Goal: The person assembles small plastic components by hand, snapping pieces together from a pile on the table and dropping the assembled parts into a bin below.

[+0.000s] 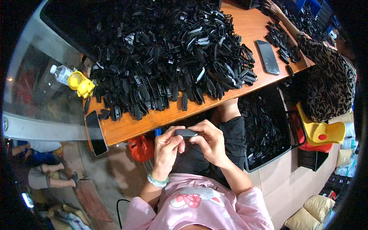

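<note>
Between my two hands, over my lap in front of the table edge, is a small oblong black plastic piece (186, 133). My left hand (168, 145) pinches its left end with thumb and fingers, and a beaded bracelet circles that wrist. On its right end, my right hand (209, 140) has thumb and fingers closed. Just beyond, a large heap of similar black plastic parts (165, 65) covers much of the wooden table (130, 128). The underside of the held piece is hidden by my fingers.
Left of the heap are a yellow handheld fan (76, 79), a plastic bottle (61, 73) and a phone (96, 132). Another phone (268, 57) lies at right. A bin of black parts (264, 130) stands beside my leg, near a yellow stool (320, 128) and a co-worker's patterned sleeve (312, 48).
</note>
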Demonstrator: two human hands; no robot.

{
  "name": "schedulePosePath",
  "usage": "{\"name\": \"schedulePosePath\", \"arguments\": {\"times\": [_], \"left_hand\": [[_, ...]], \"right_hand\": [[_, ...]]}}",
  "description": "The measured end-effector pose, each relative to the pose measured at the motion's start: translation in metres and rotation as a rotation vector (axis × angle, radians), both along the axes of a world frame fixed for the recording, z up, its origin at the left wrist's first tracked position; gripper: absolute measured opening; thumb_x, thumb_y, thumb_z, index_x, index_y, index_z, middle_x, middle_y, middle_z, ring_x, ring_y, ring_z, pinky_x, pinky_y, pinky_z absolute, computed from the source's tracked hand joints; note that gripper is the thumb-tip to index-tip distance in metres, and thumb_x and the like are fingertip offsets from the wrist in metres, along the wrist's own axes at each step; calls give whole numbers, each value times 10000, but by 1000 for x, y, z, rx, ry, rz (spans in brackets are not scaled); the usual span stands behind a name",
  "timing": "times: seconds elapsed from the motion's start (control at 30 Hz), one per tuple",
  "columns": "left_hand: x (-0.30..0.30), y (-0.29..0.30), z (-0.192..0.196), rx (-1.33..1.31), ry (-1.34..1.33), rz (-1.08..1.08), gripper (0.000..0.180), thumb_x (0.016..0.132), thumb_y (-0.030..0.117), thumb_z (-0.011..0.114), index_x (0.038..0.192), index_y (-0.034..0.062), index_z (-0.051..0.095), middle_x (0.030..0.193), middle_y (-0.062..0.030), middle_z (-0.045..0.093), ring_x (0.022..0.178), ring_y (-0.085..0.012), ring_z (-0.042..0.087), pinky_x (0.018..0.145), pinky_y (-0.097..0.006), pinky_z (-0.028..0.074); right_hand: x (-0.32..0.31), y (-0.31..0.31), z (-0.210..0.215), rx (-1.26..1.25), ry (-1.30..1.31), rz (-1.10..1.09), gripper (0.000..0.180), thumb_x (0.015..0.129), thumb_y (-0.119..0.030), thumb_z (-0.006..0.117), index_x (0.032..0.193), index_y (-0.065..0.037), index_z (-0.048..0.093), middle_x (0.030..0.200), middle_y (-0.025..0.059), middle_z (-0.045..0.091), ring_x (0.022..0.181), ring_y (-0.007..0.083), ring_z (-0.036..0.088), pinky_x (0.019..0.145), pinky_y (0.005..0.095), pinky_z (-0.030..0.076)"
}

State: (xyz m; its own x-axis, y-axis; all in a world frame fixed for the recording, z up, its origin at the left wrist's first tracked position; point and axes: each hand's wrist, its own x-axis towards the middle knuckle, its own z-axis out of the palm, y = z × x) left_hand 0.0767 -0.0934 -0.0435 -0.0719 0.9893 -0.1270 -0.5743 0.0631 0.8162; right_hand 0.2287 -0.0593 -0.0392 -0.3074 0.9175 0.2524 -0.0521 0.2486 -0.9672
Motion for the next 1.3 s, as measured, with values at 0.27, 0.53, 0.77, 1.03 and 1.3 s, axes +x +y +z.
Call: {"name": "schedulePosePath", "arguments": {"times": [0.27, 0.53, 0.77, 1.03, 1.3], "left_hand": [[-5, 42, 19, 475, 1297, 197, 210, 753, 6, 682, 961, -9, 658, 908, -97, 595, 723, -176, 592, 623, -276, 480], [8, 78, 12, 530, 1769, 156, 149, 785, 70, 615, 912, -7, 602, 855, -148, 538, 699, -295, 599, 570, -382, 501], [9, 77, 2, 385, 1798, 171, 113, 820, 89, 578, 866, 11, 511, 798, -164, 554, 629, -342, 593, 544, -425, 478], [-1, 66, -7, 522, 1467, 311, 217, 804, -68, 513, 1000, 23, 537, 780, -142, 593, 584, -287, 584, 510, -384, 459], [2, 36, -3, 105, 299, 94, 126, 905, 32, 479, 997, -31, 538, 794, -122, 611, 512, -119, 542, 427, -220, 441]], "right_hand": [[7, 11, -20, -112, -353, 77, 242, 771, 24, 646, 1010, 38, 615, 848, 120, 562, 695, 176, 594, 622, 269, 494], [-17, 129, 53, 808, -678, -458, 146, 723, 21, 613, 864, -11, 634, 911, 106, 539, 831, 254, 533, 705, 364, 432], [-43, 176, 57, 1088, -1271, -403, 109, 677, -170, 587, 667, -107, 676, 893, 52, 551, 957, 220, 459, 792, 348, 346], [-30, 146, 65, 743, -301, -420, 276, 728, -16, 663, 992, -30, 582, 935, 88, 609, 789, 231, 590, 695, 322, 494], [18, 47, 40, -221, 102, -51, 307, 875, 3, 543, 1180, -27, 547, 837, 51, 597, 591, 49, 543, 508, 174, 436]]}}
